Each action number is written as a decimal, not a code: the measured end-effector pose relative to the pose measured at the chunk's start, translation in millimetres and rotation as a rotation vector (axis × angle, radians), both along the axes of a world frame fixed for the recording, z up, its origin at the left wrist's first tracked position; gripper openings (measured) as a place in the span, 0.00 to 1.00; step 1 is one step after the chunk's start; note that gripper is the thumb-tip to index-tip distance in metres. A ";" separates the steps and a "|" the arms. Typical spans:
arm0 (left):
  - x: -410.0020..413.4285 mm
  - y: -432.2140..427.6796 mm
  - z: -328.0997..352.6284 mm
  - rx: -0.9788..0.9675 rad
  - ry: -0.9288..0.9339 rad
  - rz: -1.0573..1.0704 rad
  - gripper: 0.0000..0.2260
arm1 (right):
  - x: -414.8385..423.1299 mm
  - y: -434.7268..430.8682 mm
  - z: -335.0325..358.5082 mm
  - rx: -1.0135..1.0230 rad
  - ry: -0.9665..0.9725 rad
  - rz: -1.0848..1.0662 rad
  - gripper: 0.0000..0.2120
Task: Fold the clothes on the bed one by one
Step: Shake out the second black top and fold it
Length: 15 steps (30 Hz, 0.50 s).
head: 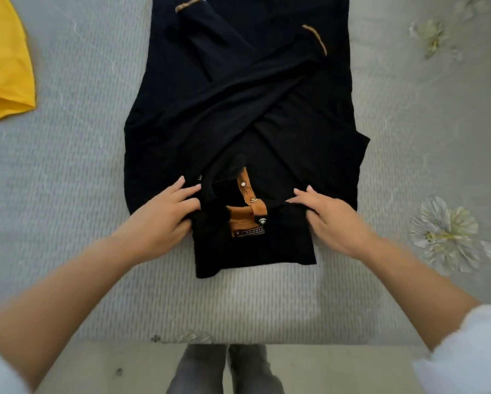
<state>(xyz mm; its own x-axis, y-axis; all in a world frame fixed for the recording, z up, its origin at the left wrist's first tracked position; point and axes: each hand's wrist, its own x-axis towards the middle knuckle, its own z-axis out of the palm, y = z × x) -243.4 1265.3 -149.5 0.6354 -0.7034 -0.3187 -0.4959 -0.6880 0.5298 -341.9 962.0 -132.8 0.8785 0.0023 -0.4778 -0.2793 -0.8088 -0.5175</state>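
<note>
The black shirt [238, 109] lies flat on the bed [67, 194] with its long axis running straight away from the person: collar end nearest, hem end farthest, out past the top of the view. Its 2 sleeves are crossed over the chest, their tan cuffs [315, 38] lying well up the body. The tan placket [247, 191] with its small buttons and the neck label sit at the near end, between the hands.

The left hand [164, 214] rests on the left side of the collar, fingers spread and curled, the thumb tucked under a ridge of cloth, so it looks pinched on the collar edge. The right hand [332, 217] mirrors it on the right side, fingers bent over a raised fold of fabric and closed on it. Both hands are about equally near the shirt, each touching it just beside the placket, with the forearms reaching in from the near corners and the palms turned down.

Since the shirt stretches away from the hands, the next fold probably runs along that axis: the collar end carried forward over the crossed sleeves toward the hem, or the far end brought back. Both hands would need to move evenly to keep the edges square.

A yellow garment [5, 66] lies well apart at the far left of the bed, apparently waiting its turn.
</note>
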 end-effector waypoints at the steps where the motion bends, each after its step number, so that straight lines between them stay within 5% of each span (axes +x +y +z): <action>1: -2.1 -3.6 3.9 0.001 0.036 0.012 0.12 | 0.8 -1.2 7.5 0.017 0.054 0.002 0.20; 6: -36.0 -4.8 34.5 0.047 0.134 -0.046 0.09 | -13.9 -4.4 44.6 0.122 0.245 0.095 0.15; 15: -100.7 13.1 71.3 0.172 0.787 -0.053 0.12 | -80.1 -4.8 69.1 0.381 0.719 0.219 0.07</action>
